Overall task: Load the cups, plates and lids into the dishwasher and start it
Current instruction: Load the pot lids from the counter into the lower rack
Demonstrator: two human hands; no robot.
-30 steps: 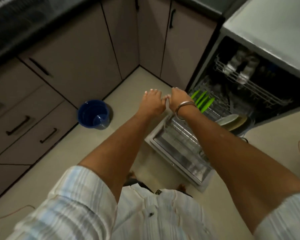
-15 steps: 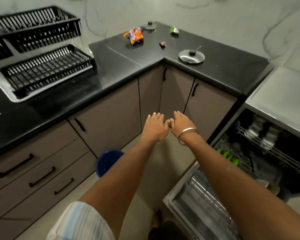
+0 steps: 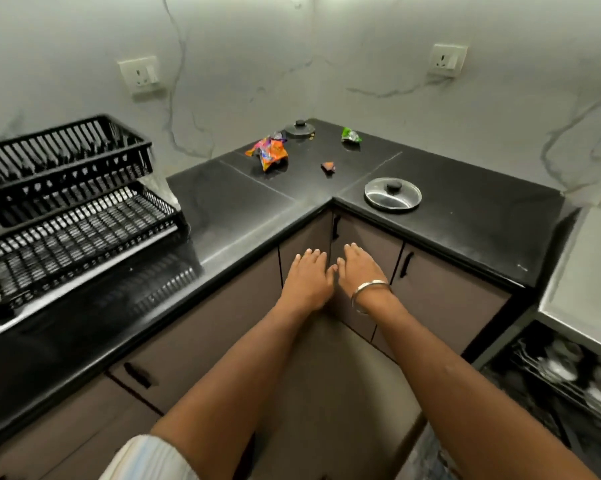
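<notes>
both hands out front, left hand and right hand side by side, palms down, fingers straight and relaxed, holding nothing; they hover before the cabinets, below the counter corner; steel lid lies flat on the counter just right of that corner; small lid sits far back; dishwasher stands open, right of the counter

Both empty hands, left hand and right hand, hover side by side below the worktop corner; a steel lid lies near its front edge.
</notes>
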